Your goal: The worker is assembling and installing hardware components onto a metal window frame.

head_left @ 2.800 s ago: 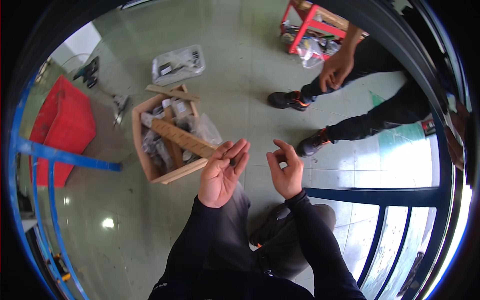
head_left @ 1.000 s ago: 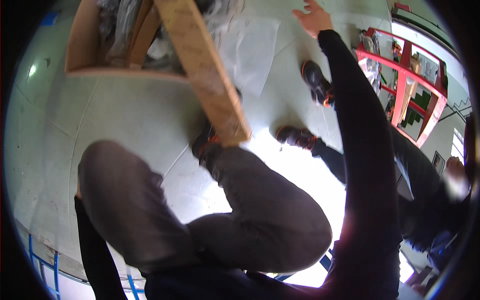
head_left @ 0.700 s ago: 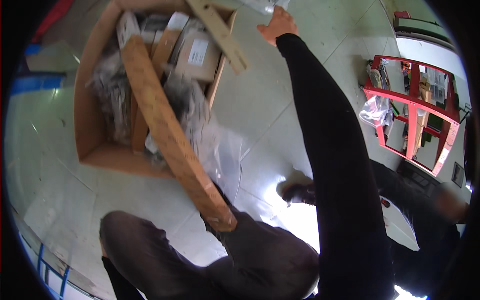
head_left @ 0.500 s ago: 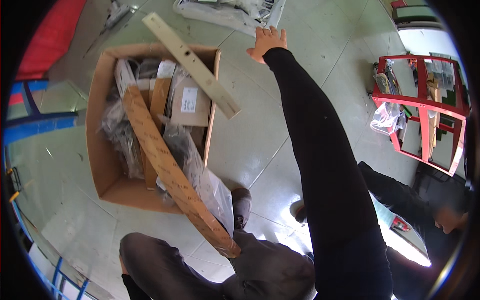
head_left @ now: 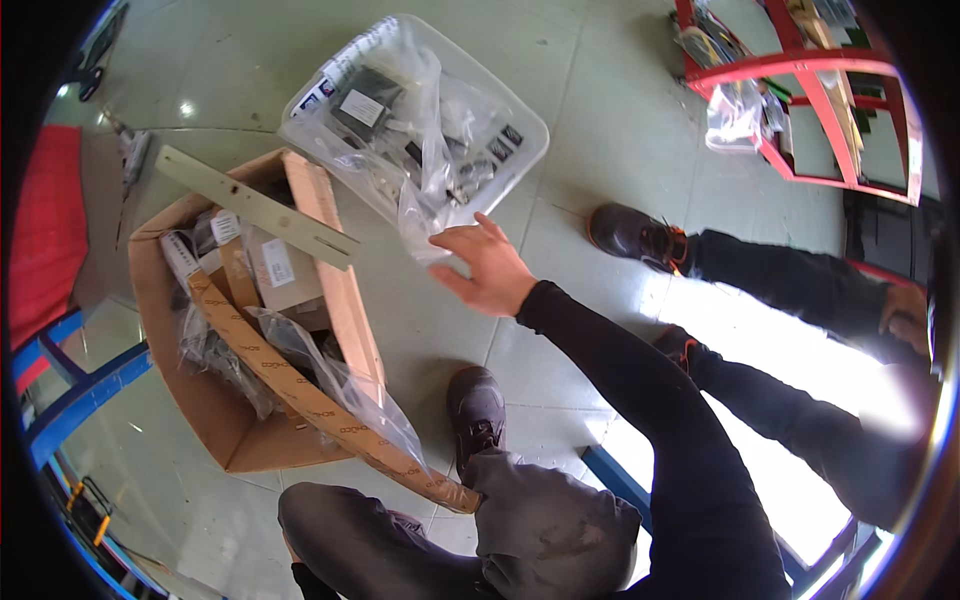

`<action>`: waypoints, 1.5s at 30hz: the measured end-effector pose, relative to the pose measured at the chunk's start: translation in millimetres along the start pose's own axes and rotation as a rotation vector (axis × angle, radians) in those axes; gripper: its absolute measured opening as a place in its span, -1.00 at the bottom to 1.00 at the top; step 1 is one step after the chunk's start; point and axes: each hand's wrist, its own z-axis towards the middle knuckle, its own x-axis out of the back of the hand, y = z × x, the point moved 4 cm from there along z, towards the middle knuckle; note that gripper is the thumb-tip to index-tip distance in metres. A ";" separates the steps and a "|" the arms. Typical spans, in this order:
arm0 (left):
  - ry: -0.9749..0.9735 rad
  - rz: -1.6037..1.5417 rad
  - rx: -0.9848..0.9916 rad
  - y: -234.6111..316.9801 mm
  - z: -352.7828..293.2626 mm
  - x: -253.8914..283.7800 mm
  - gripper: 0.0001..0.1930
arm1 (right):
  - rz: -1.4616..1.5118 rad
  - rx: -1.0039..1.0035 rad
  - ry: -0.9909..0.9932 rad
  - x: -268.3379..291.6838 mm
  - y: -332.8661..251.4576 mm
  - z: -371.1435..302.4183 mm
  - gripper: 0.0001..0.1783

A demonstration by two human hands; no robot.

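Observation:
My right hand [head_left: 487, 268] is open over the floor, its fingers apart and pointing at the near rim of a translucent plastic bin [head_left: 525, 110]. Its fingertips are close to a clear plastic bag [head_left: 418, 222] hanging over that rim; whether they touch I cannot tell. Inside the bin are bagged small parts and a dark packet with a white label [head_left: 362, 107]. My left hand is almost wholly hidden behind my knee; only its dark sleeve [head_left: 312, 582] shows clearly. An open cardboard box [head_left: 215, 420] stands left of my right hand.
A long brown-wrapped strip [head_left: 300, 395] slants out of the box to my knee. A pale slotted metal bar [head_left: 255, 208] lies across the box's top. Another person's shoe [head_left: 635, 237] is to the right, below a red rack [head_left: 800, 68]. Blue frames [head_left: 95, 375] stand left.
The view has turned, and the bin has come fully into it. My right hand is drawn back from far ahead to the bin's near side. The other person's legs now show.

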 end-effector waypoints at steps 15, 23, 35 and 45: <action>-0.003 -0.065 0.077 -39.0 -84.1 -5.1 -0.46 | -0.368 -0.573 -0.124 24.7 97.7 -47.6 -0.64; 0.003 -0.146 0.099 -78.0 -131.3 2.0 -0.47 | 0.053 -0.546 0.217 53.2 86.2 -75.2 -0.67; 0.008 -0.297 0.132 -150.0 -213.9 24.4 -0.48 | 0.901 -0.519 0.519 58.2 -24.5 -137.9 -0.67; 0.044 -0.411 0.123 -188.6 -282.1 44.5 -0.48 | 0.989 -0.479 0.652 60.6 -71.9 -163.3 -0.79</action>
